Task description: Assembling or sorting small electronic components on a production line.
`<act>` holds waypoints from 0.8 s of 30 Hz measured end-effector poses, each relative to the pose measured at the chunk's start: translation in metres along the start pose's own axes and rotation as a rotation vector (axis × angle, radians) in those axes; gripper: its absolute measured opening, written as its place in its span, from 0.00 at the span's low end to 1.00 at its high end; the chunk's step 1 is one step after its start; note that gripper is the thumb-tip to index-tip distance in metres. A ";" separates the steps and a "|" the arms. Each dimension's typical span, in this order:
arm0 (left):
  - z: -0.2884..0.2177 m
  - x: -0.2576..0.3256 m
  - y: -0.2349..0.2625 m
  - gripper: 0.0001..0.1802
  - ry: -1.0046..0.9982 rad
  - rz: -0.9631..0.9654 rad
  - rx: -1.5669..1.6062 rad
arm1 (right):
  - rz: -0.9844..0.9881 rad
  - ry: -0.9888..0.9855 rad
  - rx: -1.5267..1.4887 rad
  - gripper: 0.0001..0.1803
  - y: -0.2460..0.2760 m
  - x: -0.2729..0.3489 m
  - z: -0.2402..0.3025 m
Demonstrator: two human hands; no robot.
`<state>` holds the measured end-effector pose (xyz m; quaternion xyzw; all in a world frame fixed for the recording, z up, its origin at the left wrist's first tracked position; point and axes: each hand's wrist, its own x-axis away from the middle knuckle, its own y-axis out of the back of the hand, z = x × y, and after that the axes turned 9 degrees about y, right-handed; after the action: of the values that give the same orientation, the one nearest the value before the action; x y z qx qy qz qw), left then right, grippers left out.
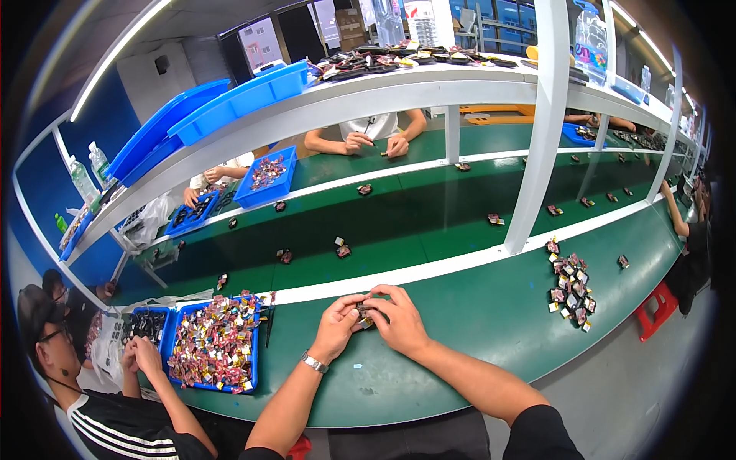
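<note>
Green table, the work surface. At its left, a blue tray heaped with loose pink, white and yellow pieces; well to the right, a cluster of small units lying directly on the table. Centre: the left hand and right hand meet near the table's far edge, fingers bent and tips drawn together, both pinching one small part. The part sits between the fingertips, above the table and largely covered; its exact contacts cannot be told. Judging by size, it should be light; probably stiff-bodied, somewhat slippery on smooth faces, and fragile if bent. Best held by opposite edges, with light fingertip pressure.
</note>
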<state>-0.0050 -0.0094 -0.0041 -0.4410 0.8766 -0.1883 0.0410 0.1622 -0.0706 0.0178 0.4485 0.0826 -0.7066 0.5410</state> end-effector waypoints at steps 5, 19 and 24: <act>-0.002 0.000 -0.001 0.17 0.056 0.009 -0.021 | -0.034 0.107 0.048 0.07 -0.003 -0.001 -0.010; 0.005 -0.001 -0.006 0.14 0.024 -0.105 -0.164 | -0.037 -0.173 -0.163 0.08 -0.012 0.007 -0.008; 0.006 -0.003 -0.006 0.15 -0.032 -0.069 -0.193 | -0.041 -0.224 -0.159 0.08 -0.008 0.003 -0.005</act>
<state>0.0029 -0.0122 -0.0081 -0.4760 0.8741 -0.0970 0.0058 0.1580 -0.0667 0.0099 0.3209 0.0864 -0.7545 0.5660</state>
